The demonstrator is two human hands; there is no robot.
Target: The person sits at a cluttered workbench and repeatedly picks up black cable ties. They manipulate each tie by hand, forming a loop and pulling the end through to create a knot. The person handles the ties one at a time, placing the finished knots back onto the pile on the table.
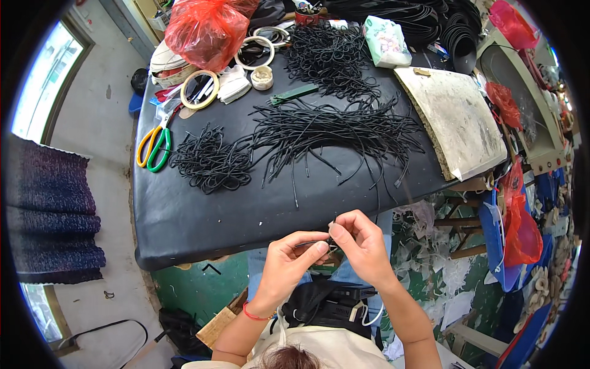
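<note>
Nearest, below the near edge of the counter (203, 227), the left hand (289, 258) and right hand (362, 243) meet over the lap. Both sets of fingers are pinched narrow on one short black cord (310, 244): the left thumb and forefinger grip it along its length, and the right fingertips close on its end by a small dark piece too tiny to make out. A red band circles the left wrist. To do this well, it seems best to keep the cord taut between the two pinches, hold the hands close together and work right at the fingertips, where the end can be seen.

On the counter just beyond, a spread of long black cords (332, 132) lies in the middle, loose ends trailing toward the near edge. A tangled heap of shorter cords (212, 163) sits to the left, with yellow-and-green scissors (153, 147) beside it. To the right rests a worn pale board (458, 120). Farther off are tape rolls (200, 89), another cord pile (329, 58), a red plastic bag (206, 31) and a small white packet (386, 42). Nothing stands between the hands and the cords; the trailing ends could snag a reaching sleeve.
</note>
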